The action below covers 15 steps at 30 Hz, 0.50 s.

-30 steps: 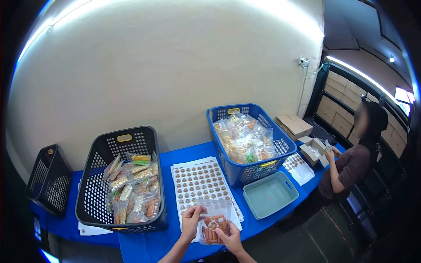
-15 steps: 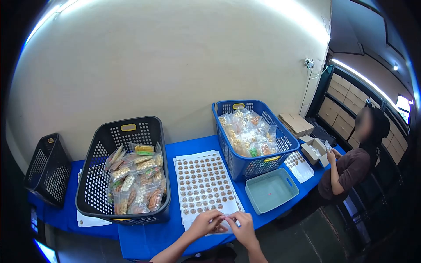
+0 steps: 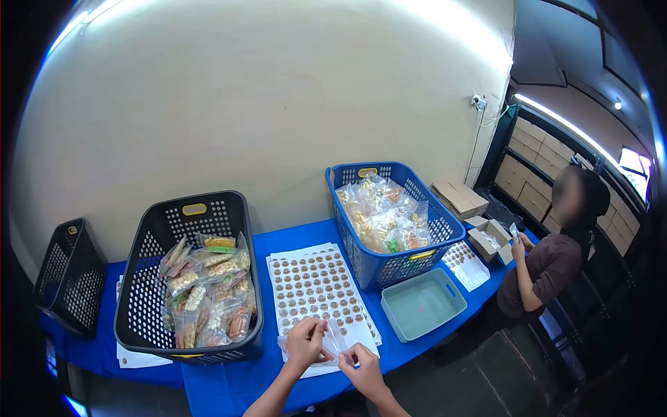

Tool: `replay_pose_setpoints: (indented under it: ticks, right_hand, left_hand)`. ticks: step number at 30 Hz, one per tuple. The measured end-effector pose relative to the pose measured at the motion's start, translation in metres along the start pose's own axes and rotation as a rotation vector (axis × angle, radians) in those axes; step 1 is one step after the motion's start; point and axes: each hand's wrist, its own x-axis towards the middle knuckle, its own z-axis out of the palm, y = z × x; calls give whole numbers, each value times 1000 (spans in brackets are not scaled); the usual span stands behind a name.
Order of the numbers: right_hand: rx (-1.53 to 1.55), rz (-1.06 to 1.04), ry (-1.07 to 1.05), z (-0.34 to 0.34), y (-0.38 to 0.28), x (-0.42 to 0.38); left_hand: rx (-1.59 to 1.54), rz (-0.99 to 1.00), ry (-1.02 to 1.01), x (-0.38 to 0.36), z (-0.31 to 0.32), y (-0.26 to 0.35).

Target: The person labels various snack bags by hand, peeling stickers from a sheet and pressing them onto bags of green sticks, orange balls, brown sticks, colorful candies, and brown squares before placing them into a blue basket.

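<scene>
A small clear plastic bag (image 3: 335, 336) is stretched between my two hands above the table's front edge. My left hand (image 3: 306, 345) has its fingers closed on the bag's left side. At the lower right, my right hand (image 3: 364, 372) pinches the bag's other edge. Whatever the bag may contain is too small to make out. Beneath the hands lies a stack of white sticker sheets (image 3: 316, 278) printed with rows of round brown labels.
A black basket (image 3: 149, 271) of packed snack bags stands left, a blue basket (image 3: 389, 267) of similar bags right. A green tray (image 3: 417, 333) sits by the table edge. Another person (image 3: 549, 264) handles something beside an open carton (image 3: 479, 243). Another black basket (image 3: 73, 278) is far left.
My hands have moved apart from a close pinch, with the clear bag now spread between them. My left hand has shifted left, the right one lower. The whole view has shifted slightly.
</scene>
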Motion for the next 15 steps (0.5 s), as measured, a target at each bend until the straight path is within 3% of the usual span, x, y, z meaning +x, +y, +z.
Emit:
replay_pose_setpoints:
  ticks: [6, 8, 11, 15]
  right_hand:
    - [40, 30, -43, -9, 5, -7]
    - [87, 21, -152, -12, 17, -13]
    - [94, -18, -234, -19, 27, -13]
    - [-46, -242, -77, -17, 11, 13]
  left_hand:
    - [-6, 38, 38, 2, 10, -12]
    - [-27, 51, 100, 2, 15, -26]
    - [-227, -348, 130, 16, -8, -43]
    - [-297, -470, -291, 13, -17, -38]
